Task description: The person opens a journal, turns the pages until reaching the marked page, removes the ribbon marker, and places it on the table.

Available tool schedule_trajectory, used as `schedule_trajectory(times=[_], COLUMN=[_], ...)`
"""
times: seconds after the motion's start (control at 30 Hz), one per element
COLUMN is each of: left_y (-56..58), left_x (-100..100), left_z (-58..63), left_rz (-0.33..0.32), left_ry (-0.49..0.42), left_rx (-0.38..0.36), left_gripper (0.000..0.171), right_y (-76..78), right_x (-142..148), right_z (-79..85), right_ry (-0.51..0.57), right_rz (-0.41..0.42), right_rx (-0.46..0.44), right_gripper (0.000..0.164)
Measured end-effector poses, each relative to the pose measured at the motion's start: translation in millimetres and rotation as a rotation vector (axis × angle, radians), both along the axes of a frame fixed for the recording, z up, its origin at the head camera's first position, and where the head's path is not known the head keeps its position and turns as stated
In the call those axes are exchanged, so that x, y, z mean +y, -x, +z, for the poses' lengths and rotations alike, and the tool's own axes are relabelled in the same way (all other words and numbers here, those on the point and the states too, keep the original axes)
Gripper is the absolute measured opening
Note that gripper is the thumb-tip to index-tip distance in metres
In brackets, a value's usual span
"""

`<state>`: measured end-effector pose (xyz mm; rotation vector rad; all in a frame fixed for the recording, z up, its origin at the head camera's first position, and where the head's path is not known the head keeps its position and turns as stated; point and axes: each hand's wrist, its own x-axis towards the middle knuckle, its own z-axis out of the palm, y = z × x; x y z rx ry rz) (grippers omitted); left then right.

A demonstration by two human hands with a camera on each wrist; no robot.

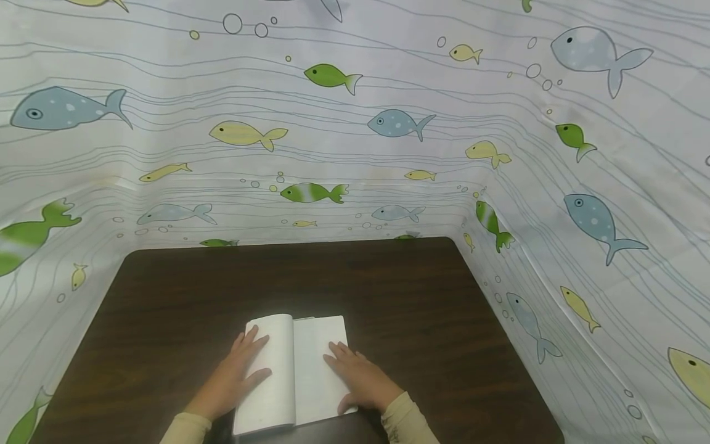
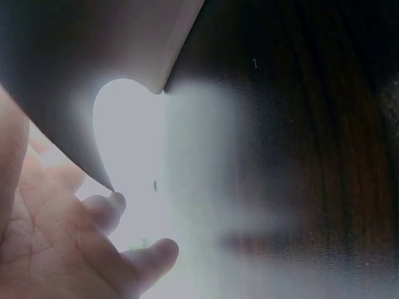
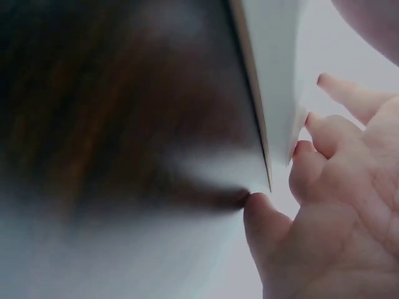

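Observation:
An open book (image 1: 316, 370) with blank-looking white pages lies near the front of the dark wooden table. Its left side bulges up in a curve toward the spine, while the right side lies flatter. My left hand (image 1: 235, 376) rests on the outer part of the left page, fingers spread and fairly straight. Over the right page's outer edge lies my right hand (image 1: 363, 379), its fingers extended and its thumb near the lower corner. In the left wrist view, the curved leaf (image 2: 68, 81) hides part of the fingers. The right wrist view shows fingertips at the book's edge (image 3: 268, 81).
The dark brown table (image 1: 166, 296) has rounded far corners. A white sheet (image 1: 355, 154) printed with fish and wavy lines stands behind it and along both sides.

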<state>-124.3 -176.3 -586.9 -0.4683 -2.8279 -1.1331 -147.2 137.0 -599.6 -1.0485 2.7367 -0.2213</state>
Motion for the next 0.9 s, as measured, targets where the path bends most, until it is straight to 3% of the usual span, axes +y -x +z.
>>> schedule_trajectory(times=[0.43, 0.9], left_y=[1.8, 0.6], left_x=[-1.6, -0.8], left_z=[-1.2, -1.4], left_rz=[0.002, 0.008], left_ry=[0.0, 0.002], left_rx=[-0.017, -0.019], left_gripper=[0.062, 0.063], right_y=[0.4, -2.9], right_x=[0.8, 0.7], right_z=[7.2, 6.0], right_ry=[-0.006, 0.026], right_rz=[-0.027, -0.055], right_rx=[-0.041, -0.027], right_gripper=[0.113, 0.104])
